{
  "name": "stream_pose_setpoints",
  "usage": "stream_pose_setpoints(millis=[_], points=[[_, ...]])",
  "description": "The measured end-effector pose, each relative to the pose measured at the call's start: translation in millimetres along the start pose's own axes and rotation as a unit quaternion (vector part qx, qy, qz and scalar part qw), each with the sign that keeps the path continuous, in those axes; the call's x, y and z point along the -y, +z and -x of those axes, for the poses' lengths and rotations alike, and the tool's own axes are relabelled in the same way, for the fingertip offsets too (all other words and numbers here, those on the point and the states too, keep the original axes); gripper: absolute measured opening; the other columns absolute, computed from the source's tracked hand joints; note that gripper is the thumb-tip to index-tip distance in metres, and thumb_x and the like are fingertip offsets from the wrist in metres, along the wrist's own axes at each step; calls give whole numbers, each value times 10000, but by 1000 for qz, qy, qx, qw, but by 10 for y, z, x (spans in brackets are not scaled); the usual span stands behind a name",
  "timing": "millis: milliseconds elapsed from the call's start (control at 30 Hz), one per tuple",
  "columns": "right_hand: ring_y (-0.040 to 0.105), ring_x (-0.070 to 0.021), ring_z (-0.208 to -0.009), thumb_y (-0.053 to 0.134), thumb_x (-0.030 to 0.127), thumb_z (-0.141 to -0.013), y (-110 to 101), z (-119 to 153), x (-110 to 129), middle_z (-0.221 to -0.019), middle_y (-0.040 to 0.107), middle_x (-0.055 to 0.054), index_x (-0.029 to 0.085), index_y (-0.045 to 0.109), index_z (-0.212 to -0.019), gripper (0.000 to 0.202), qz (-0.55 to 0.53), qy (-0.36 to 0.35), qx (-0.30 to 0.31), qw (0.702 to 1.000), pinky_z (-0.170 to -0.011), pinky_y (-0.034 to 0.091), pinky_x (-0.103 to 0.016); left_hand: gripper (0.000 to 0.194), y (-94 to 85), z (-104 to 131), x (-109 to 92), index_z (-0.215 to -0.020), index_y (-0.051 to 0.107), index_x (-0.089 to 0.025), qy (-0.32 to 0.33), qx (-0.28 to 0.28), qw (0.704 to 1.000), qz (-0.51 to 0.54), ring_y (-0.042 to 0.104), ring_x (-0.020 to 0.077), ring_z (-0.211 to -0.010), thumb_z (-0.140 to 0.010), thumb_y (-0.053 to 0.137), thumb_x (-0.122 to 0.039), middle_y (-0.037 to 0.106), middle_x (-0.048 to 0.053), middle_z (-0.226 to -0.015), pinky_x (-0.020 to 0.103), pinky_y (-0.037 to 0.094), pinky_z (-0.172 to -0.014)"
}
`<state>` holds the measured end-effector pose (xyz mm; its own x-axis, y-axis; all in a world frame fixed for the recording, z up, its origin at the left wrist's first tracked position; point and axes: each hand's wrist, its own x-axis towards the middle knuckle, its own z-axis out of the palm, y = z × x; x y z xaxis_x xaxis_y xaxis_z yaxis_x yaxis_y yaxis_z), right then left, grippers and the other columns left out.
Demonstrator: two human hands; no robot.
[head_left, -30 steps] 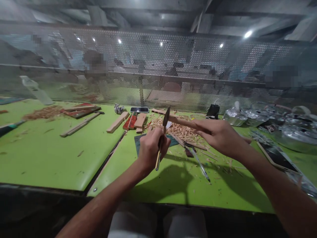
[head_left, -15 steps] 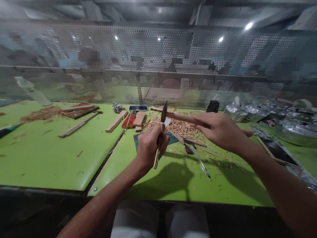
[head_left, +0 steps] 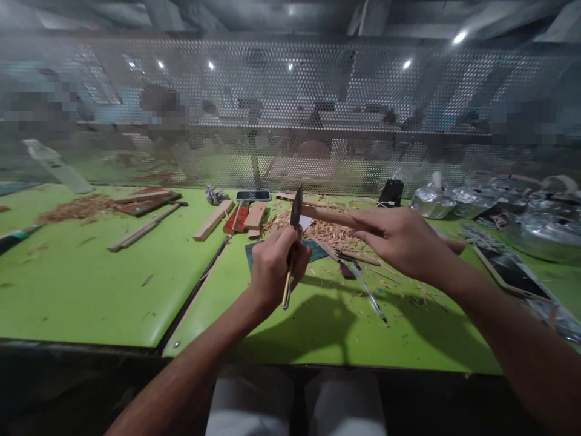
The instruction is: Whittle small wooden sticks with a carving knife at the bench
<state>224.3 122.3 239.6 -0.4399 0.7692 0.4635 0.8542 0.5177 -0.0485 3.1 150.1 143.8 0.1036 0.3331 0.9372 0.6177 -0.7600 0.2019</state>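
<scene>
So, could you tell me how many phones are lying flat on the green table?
2: a phone by the mesh screen, another phone beyond the right forearm. Clutter may hide others.

Hammer head [head_left: 296, 207] now slightly farther left than before.

Looks across a bright green flat tabletop [head_left: 91, 284], split by a dark seam, to a grey perforated metal screen [head_left: 272, 91] under a dim, beamed grey ceiling [head_left: 263, 18] with white lights [head_left: 460, 37].
</scene>
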Motion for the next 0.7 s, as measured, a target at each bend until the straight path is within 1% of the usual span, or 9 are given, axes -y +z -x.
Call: stream_pose_setpoints(millis=[67,133,233,267,300,400,433,567,700], points=[[714,-264,-877,531,211,-907,5,1,-1,-1004,781,-26,277,726,-1163,328,6,-2,-11,1000,-685,480,-336,138,7,3,3,-730,504,-192,-6,4,1000,5,414,90,-541,-810,555,-92,522,-39,-627,203,355,-543],[710,-275,-901,527,230,-917,5,10,2,-1021,772,-36,278,717,-1169,319,8,2,-44,999,-720,497,-351,141,8,2,2,-724,505,-190,-7,5,1000,10,409,88,-538,-804,556,-86,526,-37,-627,203,347,-538],[692,-248,-844,510,243,-949,1,36,21,-951,750,-46,261,703,-1160,286,5,36,-116,993,-734,487,-343,147,0,-2,-3,-716,502,-188,-1,2,1000,9,391,84,-525,-803,555,-83,512,-40,-613,201,338,-527],[685,-237,-814,511,241,-952,2,45,30,-918,744,-41,261,702,-1149,275,2,45,-122,992,-720,479,-336,146,-4,-4,-5,-717,503,-188,1,2,1000,8,392,84,-525,-805,556,-84,509,-40,-611,201,340,-527],[679,-230,-790,519,233,-947,5,53,38,-893,743,-33,268,705,-1135,267,1,50,-112,992,-702,469,-329,143,-8,-6,-7,-719,505,-188,3,2,1000,6,394,85,-526,-806,557,-87,509,-40,-613,200,341,-527],[672,-229,-750,556,198,-904,26,66,56,-853,750,-14,292,725,-1067,252,6,47,-44,998,-641,429,-317,142,-16,-13,-10,-717,504,-190,7,1,1000,7,399,83,-525,-807,559,-94,502,-43,-612,195,342,-522],[669,-231,-752,559,195,-899,34,67,61,-859,752,-18,286,728,-1050,244,10,48,-38,998,-634,418,-318,149,-17,-16,-11,-710,498,-191,5,-1,1000,8,393,82,-521,-803,559,-92,491,-47,-606,193,337,-517],[668,-229,-813,538,230,-926,47,57,76,-968,753,-42,269,706,-1086,235,-1,52,-103,993,-659,424,-318,190,-20,-30,-13,-682,458,-193,9,-9,1000,5,350,72,-506,-779,563,-69,429,-67,-585,190,306,-506],[652,-222,-747,525,229,-915,6,31,88,-855,736,-18,289,718,-1024,230,29,13,-70,997,-645,411,-308,206,-19,-34,-13,-676,443,-194,15,-11,1000,7,326,70,-510,-760,564,-50,409,-72,-588,186,299,-504]])
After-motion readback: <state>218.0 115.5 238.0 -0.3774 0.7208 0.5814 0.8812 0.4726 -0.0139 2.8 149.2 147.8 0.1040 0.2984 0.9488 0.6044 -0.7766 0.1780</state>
